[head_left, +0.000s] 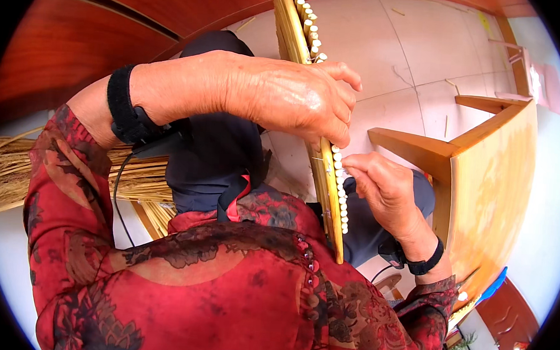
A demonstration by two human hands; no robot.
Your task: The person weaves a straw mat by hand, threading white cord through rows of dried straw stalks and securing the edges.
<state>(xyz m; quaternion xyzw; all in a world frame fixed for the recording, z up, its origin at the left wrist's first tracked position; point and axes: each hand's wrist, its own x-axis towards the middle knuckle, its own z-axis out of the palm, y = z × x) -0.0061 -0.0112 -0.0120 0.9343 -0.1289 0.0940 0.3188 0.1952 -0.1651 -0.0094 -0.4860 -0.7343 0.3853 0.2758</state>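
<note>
Wooden board [330, 197] runs from the person's lap away between the knees; its near end rests against the red floral blouse [176, 297]; a row of pale stalks [340, 182], seen as round cut ends, lines its right edge, near and far of the left hand.

Left hand [304, 98]: reaches across the middle of the board, back of hand up, fingers curled down over the right edge; palm side hidden, so cannot tell what, if anything, it clamps.

Right hand [385, 184]: just right of the stalk row; thumb and forefinger bent close together at the cut ends; cannot tell whether they pinch a stalk.

Surroundings: black wristband [119, 104] on the left wrist, a similar strap [427, 261] on the right; bundle of dry straw [11, 165] beyond the left elbow; wooden desk [494, 188] to the right; pale tile floor [377, 46] carries a few loose stalk pieces.
</note>
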